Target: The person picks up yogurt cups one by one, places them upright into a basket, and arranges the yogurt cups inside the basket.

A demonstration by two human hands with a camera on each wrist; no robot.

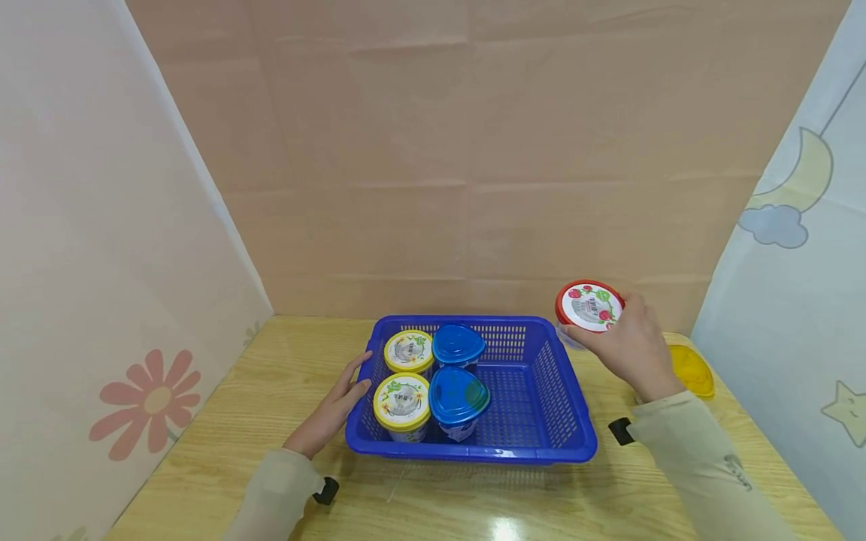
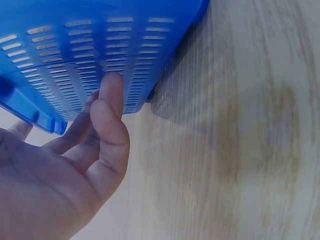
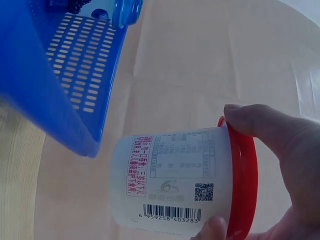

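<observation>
My right hand [image 1: 637, 346] grips a plastic cup with a red lid [image 1: 590, 306] by its lid, above the table to the right of the basket. In the right wrist view the white cup [image 3: 172, 182] lies sideways, its barcode and printed label showing. A blue slotted basket [image 1: 517, 409] stands on the table. Two yellow-lidded cups [image 1: 402, 402] and two blue-lidded cups [image 1: 458, 396] stand in its left half. My left hand [image 1: 331, 413] holds the basket's left rim, with fingers against the slotted outer wall [image 2: 117, 55] in the left wrist view.
Behind my right wrist, a yellow-lidded container [image 1: 691, 370] sits at the table's right side. The wooden table [image 1: 271, 376] meets a brown paper backdrop [image 1: 433, 165]. Patterned white panels flank it left and right.
</observation>
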